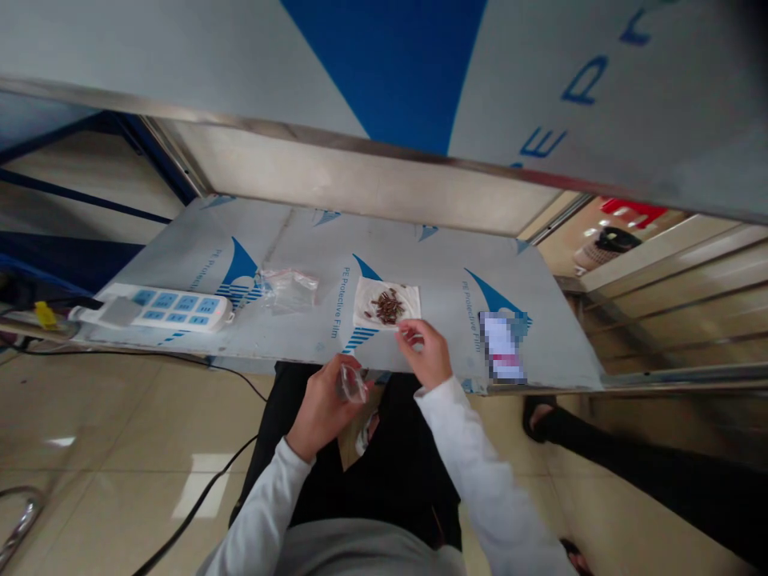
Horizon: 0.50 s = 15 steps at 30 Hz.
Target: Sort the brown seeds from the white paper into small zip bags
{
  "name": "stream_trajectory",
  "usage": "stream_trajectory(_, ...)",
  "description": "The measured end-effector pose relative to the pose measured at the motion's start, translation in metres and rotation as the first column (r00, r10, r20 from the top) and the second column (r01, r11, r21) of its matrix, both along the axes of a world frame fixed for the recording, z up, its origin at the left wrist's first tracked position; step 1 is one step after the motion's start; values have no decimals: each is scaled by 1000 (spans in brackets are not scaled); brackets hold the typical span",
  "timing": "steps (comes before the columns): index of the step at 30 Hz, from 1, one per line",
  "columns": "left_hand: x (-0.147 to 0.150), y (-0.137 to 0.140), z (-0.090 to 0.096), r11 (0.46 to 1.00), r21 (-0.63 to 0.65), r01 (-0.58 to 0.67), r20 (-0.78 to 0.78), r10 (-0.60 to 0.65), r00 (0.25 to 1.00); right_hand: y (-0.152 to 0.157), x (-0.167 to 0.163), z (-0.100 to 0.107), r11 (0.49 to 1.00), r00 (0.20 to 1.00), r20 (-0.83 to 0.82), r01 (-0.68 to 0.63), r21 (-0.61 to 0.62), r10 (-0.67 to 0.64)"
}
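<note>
My left hand (327,406) is closed around a small clear plastic bag (353,384), just in front of the table's near edge. At the front corner of a white cloth or tissue (367,298), my right hand (427,352) has its thumb and forefinger brought together; whatever they pinch is too small to name. A pile of small brown, rod-like pieces (389,307) lies on the white sheet, with a few strays near its back edge. Several flat clear plastic bags (291,290) rest on the table to the left of it.
A white power strip (174,308) with blue sockets lies at the table's left. A pixelated phone-like object (504,348) is near the right front. A film-covered panel (240,56) overhangs the table (318,240). Another person's leg (630,456) extends at the right.
</note>
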<state>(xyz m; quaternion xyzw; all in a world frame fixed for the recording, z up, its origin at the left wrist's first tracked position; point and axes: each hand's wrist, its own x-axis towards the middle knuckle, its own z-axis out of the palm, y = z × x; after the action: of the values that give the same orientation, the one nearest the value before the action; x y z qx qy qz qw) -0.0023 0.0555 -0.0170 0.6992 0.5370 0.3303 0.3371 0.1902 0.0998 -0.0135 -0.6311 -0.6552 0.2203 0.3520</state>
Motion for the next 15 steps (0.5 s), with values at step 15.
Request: stream_trajectory(15,14,24,-25,990,19,-142,18,142,990,110,13,-62,987,942,328,-20,-158,72)
